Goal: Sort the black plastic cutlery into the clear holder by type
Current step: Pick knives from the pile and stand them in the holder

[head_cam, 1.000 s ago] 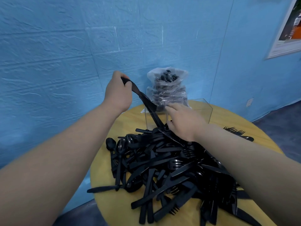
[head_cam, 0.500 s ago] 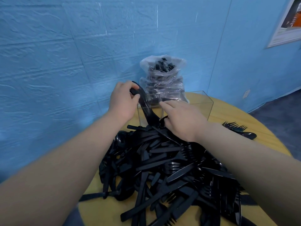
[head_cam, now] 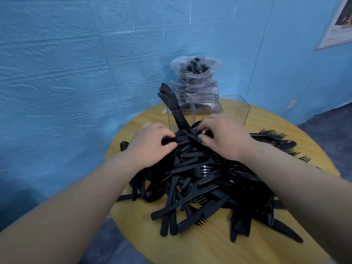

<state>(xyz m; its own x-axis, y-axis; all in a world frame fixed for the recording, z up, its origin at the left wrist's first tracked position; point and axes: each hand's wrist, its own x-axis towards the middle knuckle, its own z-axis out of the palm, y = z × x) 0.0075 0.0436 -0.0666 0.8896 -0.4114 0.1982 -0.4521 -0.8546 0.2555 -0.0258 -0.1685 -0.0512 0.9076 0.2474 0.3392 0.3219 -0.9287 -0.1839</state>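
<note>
Round yellow wooden desk (head_cam: pixel 219 250) against blue textured wall (head_cam: pixel 57 73), framed poster (head_cam: pixel 337 25) at right. My left hand (head_cam: pixel 150 147) grips black plastic cutlery pile (head_cam: pixel 205 180) pieces; right hand (head_cam: pixel 226 138) pinches a black spoon (head_cam: pixel 196 127). Clear three-compartment holder (head_cam: pixel 236 109) behind the pile, knives (head_cam: pixel 171 103) in left compartment.

The left hand (head_cam: pixel 150 147) and right hand (head_cam: pixel 226 138) cover the far cutlery pile (head_cam: pixel 200 180); what their fingertips grip is unclear. The worktop (head_cam: pixel 209 248) runs past the bottom edge.

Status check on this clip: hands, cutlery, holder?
Left hand and right hand gripping pieces atop pile. Knives standing in holder, leftmost compartment. Nothing obstructing.
</note>
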